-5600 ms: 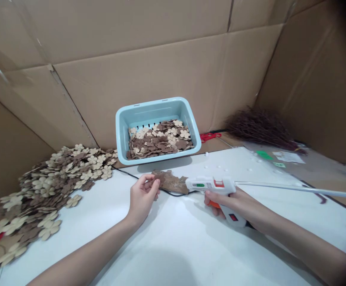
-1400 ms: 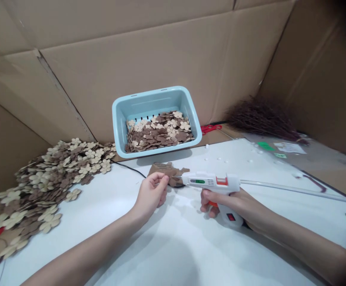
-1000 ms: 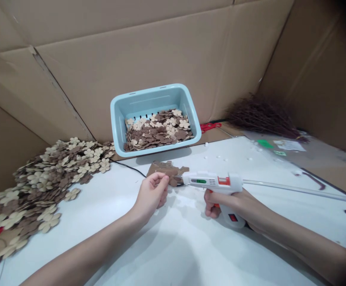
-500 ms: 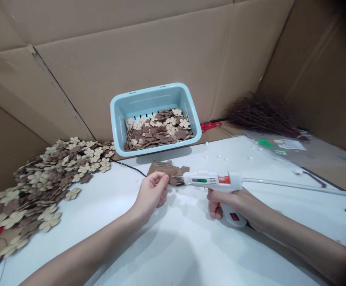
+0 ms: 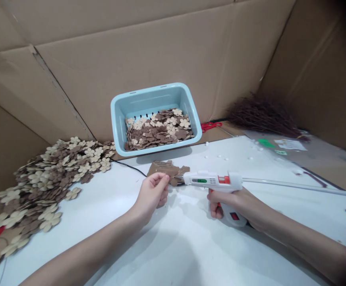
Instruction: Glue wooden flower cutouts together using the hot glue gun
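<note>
My right hand (image 5: 228, 204) is wrapped around the handle of a white glue gun (image 5: 211, 180) with orange parts, and a long clear glue stick (image 5: 298, 186) runs out of its back. The gun's nozzle points left, close to the fingertips of my left hand (image 5: 155, 190). Thumb and forefinger of that hand are pinched together; what they hold, if anything, is too small and covered to make out. Just behind the fingertips lies a torn piece of brown cardboard (image 5: 162, 167) on the white table (image 5: 173, 246).
A light blue basket (image 5: 195, 137) of brown and cream flower cut-outs stands at the back. More flower cut-outs (image 5: 62, 167) are heaped at left. Red scissors (image 5: 211, 126), dark twigs (image 5: 262, 117) and white bits lie at back right. A black cord (image 5: 129, 166) crosses behind the cardboard.
</note>
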`<state>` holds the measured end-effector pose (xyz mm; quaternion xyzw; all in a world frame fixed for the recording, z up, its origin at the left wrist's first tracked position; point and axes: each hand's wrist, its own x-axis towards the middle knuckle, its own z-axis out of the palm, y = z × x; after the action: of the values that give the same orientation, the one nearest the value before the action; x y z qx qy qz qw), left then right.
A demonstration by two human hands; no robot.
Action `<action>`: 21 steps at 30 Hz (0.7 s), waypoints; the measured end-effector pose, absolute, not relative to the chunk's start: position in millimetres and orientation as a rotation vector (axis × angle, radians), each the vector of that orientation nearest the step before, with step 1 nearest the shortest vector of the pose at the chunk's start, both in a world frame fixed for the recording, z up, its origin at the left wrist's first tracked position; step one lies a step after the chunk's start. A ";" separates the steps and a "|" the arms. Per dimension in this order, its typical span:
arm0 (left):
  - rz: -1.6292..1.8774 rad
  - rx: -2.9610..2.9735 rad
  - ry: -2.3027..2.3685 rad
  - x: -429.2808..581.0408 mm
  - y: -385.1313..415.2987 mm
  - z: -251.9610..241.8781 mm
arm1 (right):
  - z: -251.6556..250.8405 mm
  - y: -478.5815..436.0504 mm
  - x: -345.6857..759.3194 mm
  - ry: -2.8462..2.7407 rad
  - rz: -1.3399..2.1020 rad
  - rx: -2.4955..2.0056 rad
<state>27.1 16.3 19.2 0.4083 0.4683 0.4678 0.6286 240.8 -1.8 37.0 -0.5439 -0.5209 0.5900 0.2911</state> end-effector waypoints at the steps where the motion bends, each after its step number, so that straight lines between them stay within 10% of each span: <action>1: 1.070 0.932 1.070 27.0 16.1 19.0 | 37.4 -1.8 240.7 -1.386 1.571 -1.452; 21: 0.563 1.645 1.487 -5.9 -0.4 29.1 | 41.3 -1.6 245.5 -1.045 1.961 -1.003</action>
<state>-5.9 -0.4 29.1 0.6543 0.5918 0.2238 0.4141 245.5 -1.6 41.3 -0.3864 -0.4023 0.7550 0.3446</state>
